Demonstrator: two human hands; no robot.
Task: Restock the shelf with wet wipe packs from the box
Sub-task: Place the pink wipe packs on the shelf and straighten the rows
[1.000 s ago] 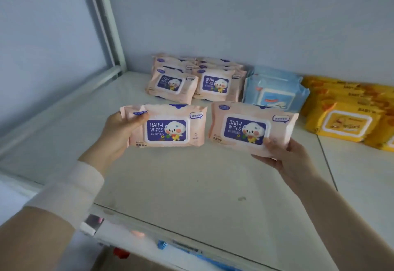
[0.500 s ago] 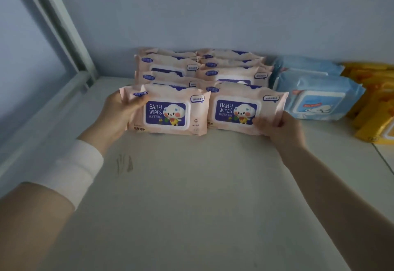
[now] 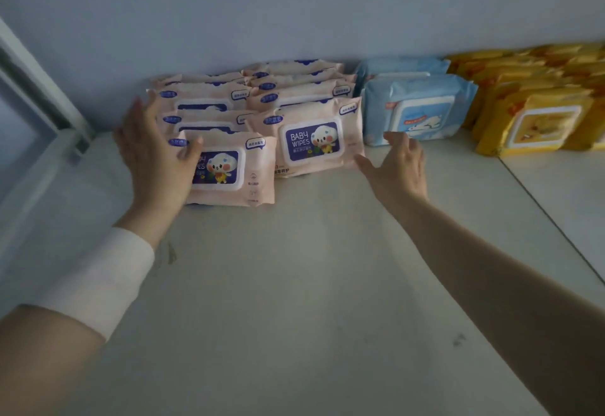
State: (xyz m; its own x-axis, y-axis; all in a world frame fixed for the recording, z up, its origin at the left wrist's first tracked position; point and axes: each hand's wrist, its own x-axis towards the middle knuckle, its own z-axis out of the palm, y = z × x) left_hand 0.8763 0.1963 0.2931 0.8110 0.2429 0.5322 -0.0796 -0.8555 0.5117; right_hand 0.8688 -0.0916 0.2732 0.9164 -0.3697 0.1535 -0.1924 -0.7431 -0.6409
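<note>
Two pink baby wipe packs lean at the front of two rows of like packs on the white shelf [image 3: 294, 284]. The left front pack [image 3: 235, 170] has my left hand [image 3: 154, 157] spread open across its left end, thumb resting on its face. The right front pack [image 3: 314, 137] stands free. My right hand [image 3: 396, 167] hovers open just to its right, fingers apart, holding nothing. Several more pink packs [image 3: 203, 98] stand behind, against the wall. The box is out of view.
Blue wipe packs [image 3: 415, 108] stand right of the pink rows, and yellow packs [image 3: 537, 121] fill the far right. A metal shelf frame [image 3: 42, 88] runs along the left. A seam [image 3: 550, 219] divides the shelf boards at right. The wall closes the back.
Both hands set their pink packs down at the front of the rows and let go. The fingers have opened; the right hand has drawn back to the right.
</note>
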